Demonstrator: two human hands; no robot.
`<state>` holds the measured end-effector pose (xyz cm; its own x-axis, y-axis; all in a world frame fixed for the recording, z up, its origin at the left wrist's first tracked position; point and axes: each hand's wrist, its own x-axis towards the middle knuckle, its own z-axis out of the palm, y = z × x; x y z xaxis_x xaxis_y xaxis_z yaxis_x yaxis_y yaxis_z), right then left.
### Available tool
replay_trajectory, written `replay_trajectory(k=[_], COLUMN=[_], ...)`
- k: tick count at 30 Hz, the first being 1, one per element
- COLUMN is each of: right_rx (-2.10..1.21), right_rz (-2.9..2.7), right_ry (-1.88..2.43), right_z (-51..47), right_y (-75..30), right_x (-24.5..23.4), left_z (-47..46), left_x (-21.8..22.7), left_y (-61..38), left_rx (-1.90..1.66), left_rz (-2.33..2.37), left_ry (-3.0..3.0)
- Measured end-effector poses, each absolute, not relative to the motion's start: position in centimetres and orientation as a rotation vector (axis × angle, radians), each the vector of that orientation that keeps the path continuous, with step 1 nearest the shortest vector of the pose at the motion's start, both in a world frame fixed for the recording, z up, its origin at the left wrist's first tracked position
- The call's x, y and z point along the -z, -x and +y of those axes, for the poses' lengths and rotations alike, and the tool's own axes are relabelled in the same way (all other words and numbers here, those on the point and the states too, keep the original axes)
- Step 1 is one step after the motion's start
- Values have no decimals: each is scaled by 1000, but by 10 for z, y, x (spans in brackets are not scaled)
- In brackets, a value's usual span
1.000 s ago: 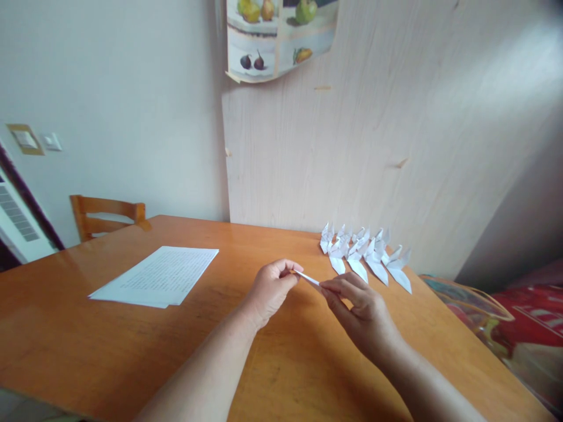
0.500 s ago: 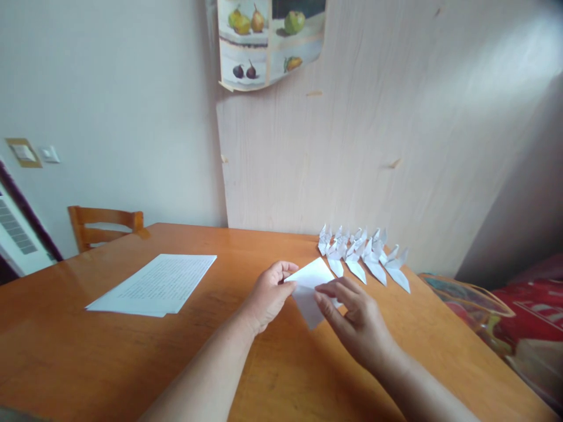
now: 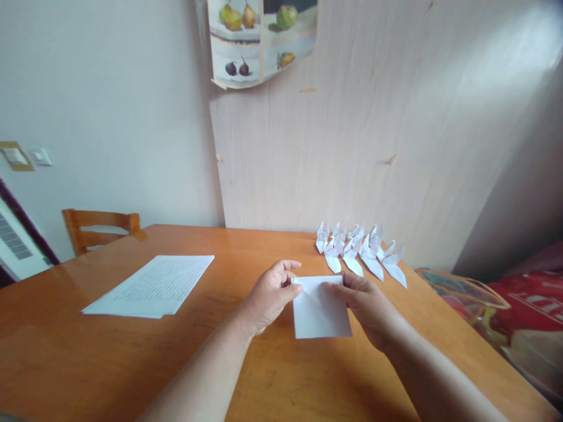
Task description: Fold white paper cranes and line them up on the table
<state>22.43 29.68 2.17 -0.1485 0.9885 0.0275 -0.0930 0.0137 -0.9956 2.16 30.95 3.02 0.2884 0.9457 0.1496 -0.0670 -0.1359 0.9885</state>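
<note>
A small white paper square (image 3: 322,315) is held up above the table, its flat face toward me. My left hand (image 3: 275,296) pinches its upper left corner between thumb and fingers. At the upper right corner, my right hand (image 3: 365,302) grips it with the thumb in front and the fingers behind. Just beyond my right hand, several folded white paper cranes (image 3: 372,258) stand in rows on the table.
The wooden table (image 3: 132,363) carries a stack of written paper sheets (image 3: 153,287) on the left. A wooden chair (image 3: 101,220) stands behind its far left edge. Past the right edge lie red and clear bags (image 3: 519,299). A fruit picture (image 3: 264,41) hangs on the wall.
The paper has turned from a point-up, partly folded shape to a flat square with its edges level. My right hand has shifted from its front face to its upper right corner.
</note>
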Motion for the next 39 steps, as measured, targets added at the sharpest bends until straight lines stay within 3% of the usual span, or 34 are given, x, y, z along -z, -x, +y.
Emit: replay_trajectory(k=[39], right_rx=[-1272], right_rz=[-1266], right_ry=[1000], right_z=[297], right_y=[-216], right_x=[-12], left_z=[321], left_x=[-21], left_y=[-20], left_rx=[-1319], left_rz=[824], left_ry=[-1110])
